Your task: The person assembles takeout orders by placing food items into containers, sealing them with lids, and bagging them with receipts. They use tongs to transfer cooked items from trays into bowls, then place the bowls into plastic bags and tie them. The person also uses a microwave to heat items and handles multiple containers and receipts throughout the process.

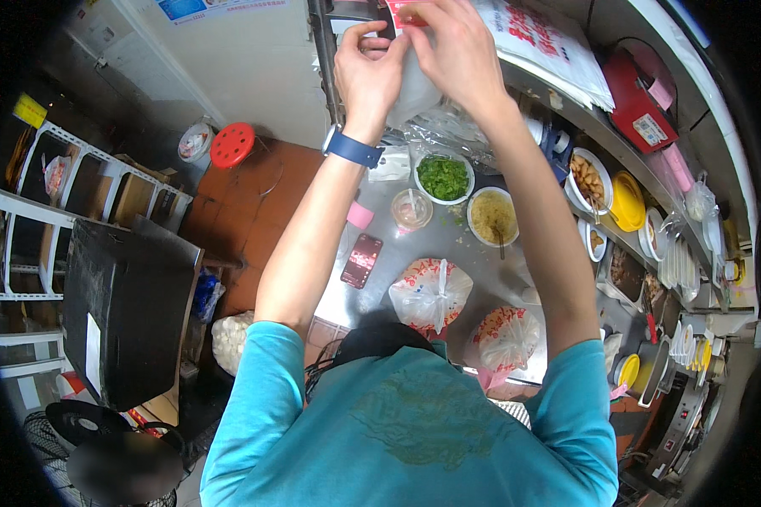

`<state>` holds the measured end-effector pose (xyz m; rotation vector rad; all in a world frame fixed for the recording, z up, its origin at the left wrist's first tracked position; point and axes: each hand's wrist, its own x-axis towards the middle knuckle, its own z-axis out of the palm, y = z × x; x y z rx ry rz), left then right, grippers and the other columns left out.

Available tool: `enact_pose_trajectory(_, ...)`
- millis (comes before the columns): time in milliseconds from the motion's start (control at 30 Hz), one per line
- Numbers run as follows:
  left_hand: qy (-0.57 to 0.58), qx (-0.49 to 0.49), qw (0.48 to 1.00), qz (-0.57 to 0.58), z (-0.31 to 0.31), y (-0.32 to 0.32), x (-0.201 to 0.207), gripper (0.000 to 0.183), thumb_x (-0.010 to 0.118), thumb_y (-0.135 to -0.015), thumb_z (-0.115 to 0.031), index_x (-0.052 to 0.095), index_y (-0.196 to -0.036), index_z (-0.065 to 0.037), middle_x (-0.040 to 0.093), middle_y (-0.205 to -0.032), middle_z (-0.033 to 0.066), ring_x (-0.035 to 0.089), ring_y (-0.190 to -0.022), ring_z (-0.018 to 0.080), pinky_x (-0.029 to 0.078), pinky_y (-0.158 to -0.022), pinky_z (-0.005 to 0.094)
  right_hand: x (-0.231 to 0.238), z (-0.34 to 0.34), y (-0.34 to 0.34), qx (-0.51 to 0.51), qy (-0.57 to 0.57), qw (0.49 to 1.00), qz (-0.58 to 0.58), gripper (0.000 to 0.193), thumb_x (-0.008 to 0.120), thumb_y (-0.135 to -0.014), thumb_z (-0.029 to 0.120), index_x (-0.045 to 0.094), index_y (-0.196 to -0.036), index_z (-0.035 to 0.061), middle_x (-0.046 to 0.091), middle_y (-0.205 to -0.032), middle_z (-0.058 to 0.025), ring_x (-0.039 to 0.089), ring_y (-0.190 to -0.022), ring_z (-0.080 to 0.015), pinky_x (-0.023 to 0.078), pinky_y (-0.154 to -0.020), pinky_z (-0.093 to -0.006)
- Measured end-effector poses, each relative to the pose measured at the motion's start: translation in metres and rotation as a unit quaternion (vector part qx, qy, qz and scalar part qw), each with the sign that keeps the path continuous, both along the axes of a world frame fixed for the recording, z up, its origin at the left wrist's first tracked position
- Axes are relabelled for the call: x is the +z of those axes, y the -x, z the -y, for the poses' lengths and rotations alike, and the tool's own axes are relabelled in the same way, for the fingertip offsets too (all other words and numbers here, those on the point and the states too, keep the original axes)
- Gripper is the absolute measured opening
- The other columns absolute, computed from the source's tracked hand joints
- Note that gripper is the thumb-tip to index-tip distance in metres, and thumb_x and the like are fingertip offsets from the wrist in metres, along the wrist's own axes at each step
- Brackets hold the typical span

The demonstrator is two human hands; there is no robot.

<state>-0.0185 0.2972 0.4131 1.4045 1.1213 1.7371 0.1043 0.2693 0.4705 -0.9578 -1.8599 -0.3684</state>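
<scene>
Plastic bag (414,91), pale and see-through, hangs at the top centre of the frame between the left hand (370,74) and the right hand (463,59). Both hands seem to pinch its upper edge, thumbs close together and fingers curled, though some fingertips are hidden. The bag lies just below the pinch in the frame, its long axis running roughly up and down; neither hand is clearly nearer. A blue watch (353,149) circles the left wrist.

Below the bag, crumpled clear plastic (461,131) lies on the steel counter (486,266). Near it, toward the centre, stand a bowl of chopped greens (445,177), a lidded cup (411,209) and a bowl of yellowish food (493,213) with a spoon in it. A phone (362,261) lies left of two tied bags (431,292) with red print.

At the upper right, a stack of white bags (550,46) rests beside a red box (638,101); bowls and a yellow lid (627,201) line the right side. On the left are a red stool (232,145) on a tiled floor (220,207), a black box (127,304) and a white rack (30,207).
</scene>
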Motion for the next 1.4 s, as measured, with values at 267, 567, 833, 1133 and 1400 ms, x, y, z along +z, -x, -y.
enact_pose_trajectory(267,-0.057,-0.12,0.984,0.12,-0.032,-0.003,0.004,0.02,0.061,-0.094,-0.014,0.076,-0.095,0.0,0.069,-0.085,0.0029,0.059,-0.073,0.0081,0.048,-0.066,0.0252,0.016,-0.023,-0.004,-0.01,-0.034,0.991,0.128,0.02,0.065,-0.077,0.002,0.058,-0.096,0.0024,0.059,-0.095,-0.0185,0.058,-0.095,-0.0393,0.049,-0.08,-0.046)
enact_pose_trajectory(567,0.097,-0.148,0.984,0.006,-0.036,0.001,0.039,0.03,0.067,-0.095,-0.023,0.074,-0.08,0.001,0.065,-0.067,0.0009,0.056,-0.062,0.0084,0.045,-0.057,0.0287,0.012,0.016,-0.024,0.003,-0.146,0.974,0.173,0.019,0.067,-0.077,0.004,0.064,-0.096,0.0031,0.063,-0.101,-0.0136,0.06,-0.097,-0.0342,0.053,-0.084,-0.0435)
enact_pose_trajectory(833,-0.054,-0.088,0.97,-0.221,0.064,0.06,-0.097,0.014,0.071,-0.086,-0.006,0.069,-0.1,-0.003,0.069,-0.088,0.0072,0.066,-0.082,0.0154,0.05,-0.067,0.0292,-0.087,0.2,-0.066,-0.026,0.154,0.933,-0.324,0.03,0.076,-0.083,0.0,0.069,-0.111,0.0045,0.066,-0.079,-0.0006,0.056,-0.077,-0.0099,0.048,-0.07,-0.0228)
enact_pose_trajectory(1133,0.0,-0.401,0.79,-0.464,0.26,0.0,-0.272,0.059,0.069,-0.086,-0.026,0.053,-0.135,0.003,0.04,-0.145,0.0294,0.032,-0.139,0.0486,0.028,-0.116,0.0532,-0.286,0.388,-0.066,-0.086,0.491,0.627,-0.599,0.009,0.063,-0.091,-0.003,0.059,-0.098,0.0019,0.066,-0.087,-0.0066,0.065,-0.078,-0.015,0.053,-0.071,-0.0282)
enact_pose_trajectory(1400,0.189,-0.397,0.801,-0.407,0.232,-0.04,-0.287,0.038,0.048,-0.104,-0.029,0.06,-0.115,0.005,0.067,-0.095,0.0204,0.063,-0.088,0.0386,0.046,-0.089,0.0508,-0.324,0.309,-0.046,-0.058,0.535,0.744,-0.395,0.012,0.074,-0.087,0.002,0.062,-0.089,0.0013,0.065,-0.08,-0.0006,0.056,-0.071,-0.0056,0.044,-0.061,-0.022)
